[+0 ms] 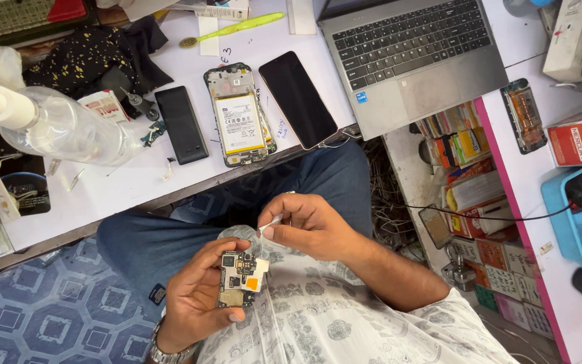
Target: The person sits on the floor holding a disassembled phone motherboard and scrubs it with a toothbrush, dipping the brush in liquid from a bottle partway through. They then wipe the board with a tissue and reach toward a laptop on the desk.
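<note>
Green circuit board (238,279) is sitting over your lap, gripped in your left hand (200,296). Your right hand (308,226) is pinching a thin white strip (271,222); try pulling slowly, holding steady.

A small phone circuit board (238,279), dark with metal shields and an orange patch, lies tilted over the lap. A thin white strip (271,222) stands just above it.

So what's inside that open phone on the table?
Inside the open phone you can see a white battery filling most of the frame. What lies under the battery is covered.
</note>
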The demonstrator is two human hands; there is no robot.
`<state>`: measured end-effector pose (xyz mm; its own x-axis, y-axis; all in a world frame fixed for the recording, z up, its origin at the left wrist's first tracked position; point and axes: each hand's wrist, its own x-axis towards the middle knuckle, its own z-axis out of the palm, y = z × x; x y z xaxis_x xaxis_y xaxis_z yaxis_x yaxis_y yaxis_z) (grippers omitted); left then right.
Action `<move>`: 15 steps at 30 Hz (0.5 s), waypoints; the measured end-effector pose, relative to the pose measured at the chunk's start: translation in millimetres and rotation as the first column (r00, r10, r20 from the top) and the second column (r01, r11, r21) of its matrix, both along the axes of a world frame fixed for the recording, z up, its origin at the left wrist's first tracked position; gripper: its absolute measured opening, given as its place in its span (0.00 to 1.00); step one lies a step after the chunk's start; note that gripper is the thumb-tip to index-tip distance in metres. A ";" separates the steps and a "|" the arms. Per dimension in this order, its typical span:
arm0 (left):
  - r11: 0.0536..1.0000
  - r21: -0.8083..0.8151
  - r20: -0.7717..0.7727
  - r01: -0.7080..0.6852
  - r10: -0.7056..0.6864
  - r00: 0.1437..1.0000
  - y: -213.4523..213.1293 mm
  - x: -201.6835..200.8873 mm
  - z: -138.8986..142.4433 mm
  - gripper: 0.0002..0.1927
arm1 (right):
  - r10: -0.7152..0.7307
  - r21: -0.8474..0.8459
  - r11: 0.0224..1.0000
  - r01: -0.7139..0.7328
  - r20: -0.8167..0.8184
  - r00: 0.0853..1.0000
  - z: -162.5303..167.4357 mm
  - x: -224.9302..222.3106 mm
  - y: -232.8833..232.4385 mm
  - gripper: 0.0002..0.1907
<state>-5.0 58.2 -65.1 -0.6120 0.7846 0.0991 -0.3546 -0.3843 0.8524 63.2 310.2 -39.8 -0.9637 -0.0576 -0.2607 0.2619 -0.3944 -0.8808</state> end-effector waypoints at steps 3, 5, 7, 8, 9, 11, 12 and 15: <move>1.000 0.003 0.062 0.015 -0.015 0.998 -1.7 -0.5 -2.6 0.46 | 0.039 0.003 0.999 -0.039 -0.076 0.996 -0.2 -0.7 -1.6 0.06; 1.000 -0.003 0.106 0.027 -0.027 0.994 -3.3 -0.4 -4.3 0.46 | 0.084 0.088 0.994 -0.071 -0.165 0.983 0.2 -2.2 -3.1 0.07; 0.999 -0.004 0.134 0.032 -0.031 0.991 -5.0 -0.6 -6.1 0.46 | 0.144 0.261 0.962 -0.083 -0.223 0.964 1.0 -4.1 -4.4 0.09; 1.000 -0.002 0.140 0.030 -0.029 0.990 -6.2 -0.9 -7.0 0.46 | 0.123 0.204 0.976 -0.081 -0.204 0.971 1.2 -5.2 -5.1 0.09; 1.000 0.000 0.146 0.029 -0.029 0.989 -7.3 -1.0 -8.0 0.47 | 0.103 0.147 0.986 -0.076 -0.182 0.978 1.7 -6.0 -5.5 0.09; 1.000 0.022 0.139 0.017 -0.020 0.990 -7.9 -1.0 -10.5 0.47 | 0.077 0.084 0.994 -0.064 -0.162 0.984 2.2 -7.5 -6.1 0.08; 0.999 0.033 0.135 0.012 -0.017 0.991 -8.3 -1.1 -11.6 0.47 | 0.069 0.079 0.995 -0.057 -0.162 0.984 2.3 -8.1 -6.2 0.08; 0.999 0.032 0.155 0.014 -0.019 0.988 -8.8 -1.2 -14.0 0.49 | 0.040 0.002 0.999 -0.040 -0.060 0.997 1.7 -8.5 -5.3 0.13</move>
